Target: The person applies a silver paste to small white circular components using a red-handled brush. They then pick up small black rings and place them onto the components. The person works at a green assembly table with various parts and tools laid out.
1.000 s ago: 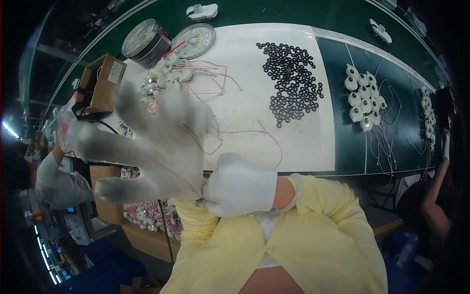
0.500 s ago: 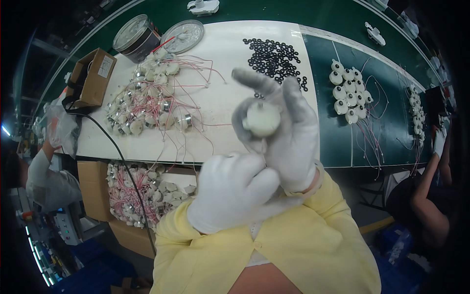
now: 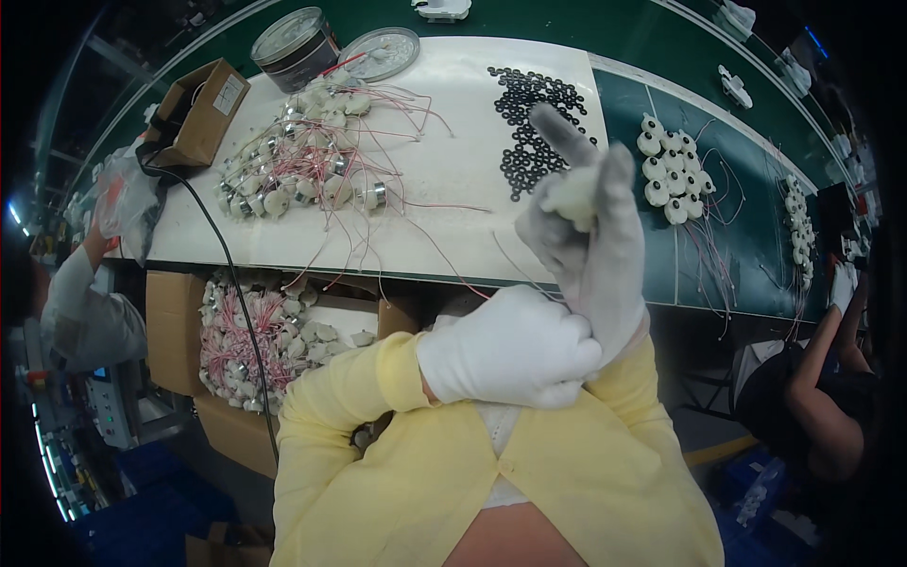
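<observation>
My right hand (image 3: 609, 260), in a grey-stained white glove, holds a small round off-white motor (image 3: 573, 197) above the table. Its thumb and fingers curve around the motor, and one finger points up and away. My left hand (image 3: 515, 348), in a cleaner white glove, is closed in a fist against the right wrist. What it grips, if anything, is hidden. Thin wires (image 3: 444, 253) run over the table edge near the left fist. Beyond my right hand lie many small black rings (image 3: 539, 113), spread on the white table top (image 3: 444, 142).
Left on the table is a heap of motors with red and white wires (image 3: 302, 165). Behind it stand a tin (image 3: 295, 52) and its lid (image 3: 402, 52). A carton of motors (image 3: 175, 331) sits below. Capped motors (image 3: 674, 175) rest on the green surface. Co-workers sit at both sides.
My right hand has moved right and away with the motor, turning it. My left fist has shifted right and nearer my body, down from below the motor to the right wrist.
</observation>
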